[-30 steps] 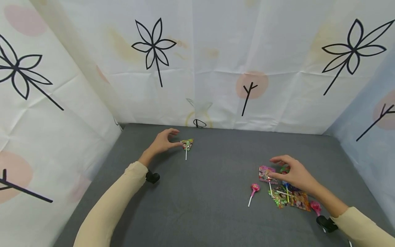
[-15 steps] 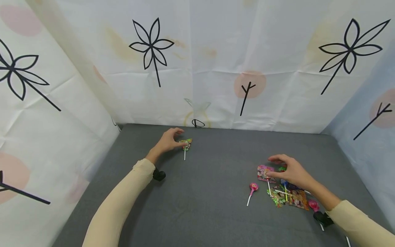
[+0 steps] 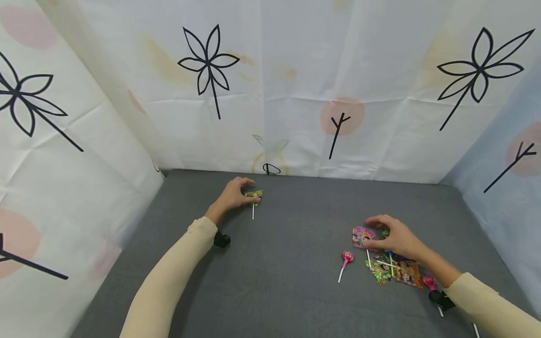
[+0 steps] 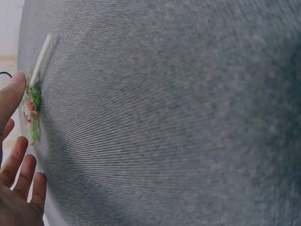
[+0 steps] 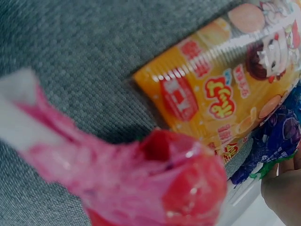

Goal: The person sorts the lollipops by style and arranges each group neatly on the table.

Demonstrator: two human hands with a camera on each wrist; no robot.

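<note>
A green-wrapped lollipop lies on the grey cloth near the back wall. My left hand arches over it, and the thumb tip touches its wrapper while the other fingers stay loose beside it. My right hand rests over a pile of wrapped lollipops at the right. Its thumb touches a pink-wrapped lollipop, and the curved fingers cover a green one. In the right wrist view a red-pink lollipop fills the front, with an orange packet behind it.
A round pink lollipop lies apart, left of the pile, and another pink one lies by my right wrist. Printed fabric walls close the grey surface at the back and on both sides.
My left hand moved forward until its thumb met the green lollipop. My right hand lowered onto the pile, with its thumb now on the pink wrapper.
</note>
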